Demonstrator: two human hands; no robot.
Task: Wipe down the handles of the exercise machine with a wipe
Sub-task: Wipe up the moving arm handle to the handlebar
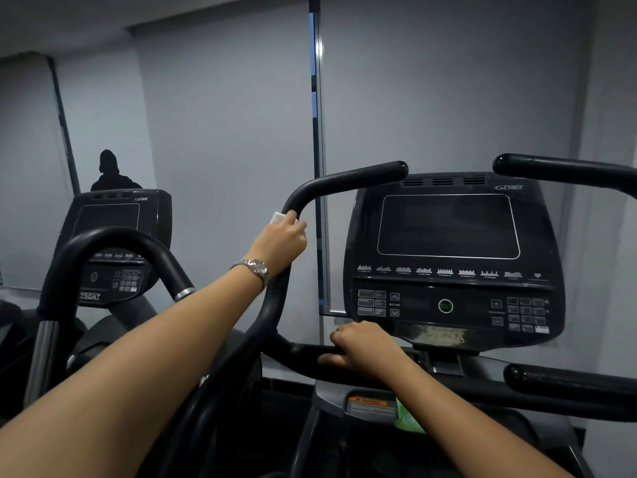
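A black curved left handle [344, 181] of the exercise machine rises from below and bends right toward the console. My left hand [281, 241], a watch on its wrist, grips this handle just under the bend with a white wipe [278, 217] pressed against it. My right hand [363, 348] holds the lower horizontal bar [300, 357] beneath the console, fingers curled over it. A matching right handle [565, 170] reaches in from the upper right.
The console [448, 257] with a dark screen and keypad stands straight ahead. A second machine [113, 236] with its own looped handle stands to the left. A green packet [406, 417] sits below the console. Grey blinds cover the wall behind.
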